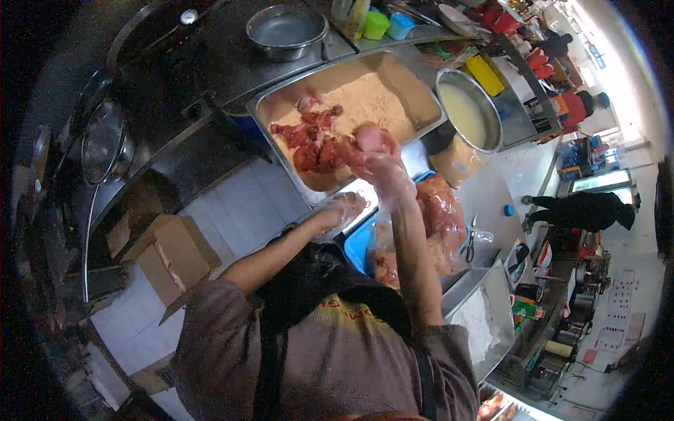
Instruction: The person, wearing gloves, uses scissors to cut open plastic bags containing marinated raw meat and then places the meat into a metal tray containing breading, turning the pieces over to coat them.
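A deep metal tray (426, 113) holds light brown breading. Reddish raw meat pieces (310, 139) lie together on its left part. My right hand (382, 163), in a clear plastic glove, is over the tray's near side with a pale pink piece of raw meat (369, 138) in its fingers. My left hand (345, 208), gloved too, hangs by the tray's near edge; its fingers are blurred and I cannot tell whether they are closed. Beside my right forearm, raw meat in clear plastic bags (442, 210) rests on a blue tray (358, 247).
A metal bowl of pale yellow liquid (466, 113) stands right of the tray, near scissors (472, 242). A bin of white powder (476, 326) is at lower right. Another metal bowl (287, 31) stands behind. A cardboard box (176, 255) is at left. People stand farther off at right.
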The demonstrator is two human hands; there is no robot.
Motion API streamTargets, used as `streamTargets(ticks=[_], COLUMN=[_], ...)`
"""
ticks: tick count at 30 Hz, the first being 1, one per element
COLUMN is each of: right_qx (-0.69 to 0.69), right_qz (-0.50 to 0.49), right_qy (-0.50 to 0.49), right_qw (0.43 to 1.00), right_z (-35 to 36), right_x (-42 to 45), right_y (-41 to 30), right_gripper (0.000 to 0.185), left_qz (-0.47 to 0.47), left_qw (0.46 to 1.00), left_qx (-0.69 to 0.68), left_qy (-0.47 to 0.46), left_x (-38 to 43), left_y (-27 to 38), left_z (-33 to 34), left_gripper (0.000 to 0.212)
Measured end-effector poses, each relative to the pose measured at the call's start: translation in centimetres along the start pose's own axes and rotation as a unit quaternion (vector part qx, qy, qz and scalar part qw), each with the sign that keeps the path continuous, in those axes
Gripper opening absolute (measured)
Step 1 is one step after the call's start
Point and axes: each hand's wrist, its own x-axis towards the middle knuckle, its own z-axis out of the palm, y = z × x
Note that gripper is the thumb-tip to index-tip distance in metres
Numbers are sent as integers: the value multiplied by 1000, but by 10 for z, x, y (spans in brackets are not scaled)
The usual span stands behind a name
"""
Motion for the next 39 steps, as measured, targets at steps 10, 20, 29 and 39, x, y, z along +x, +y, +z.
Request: streamTargets(ticks=[10,20,29,39], right_qx=[-14,-158,-391,115], right_qz=[-103,-19,-47,-182], right_qy=[225,511,647,395], right_qw=[969,845,653,893], right_z=[-90,-191,-242,-199], right_x=[-79,-252,-203,-194], right_y=[-40,19,66,10], right_gripper=[64,66,60,7], left_qz=[-94,40,93,38], left_qw=[946,912,904,980], left_qx=[-258,202,370,-92], left_qy=[-170,-355,-195,-173], left_x=[0,50,70,73], left_y=[115,82,-12,119], left_z=[62,125,112,114], left_gripper=[27,71,33,64])
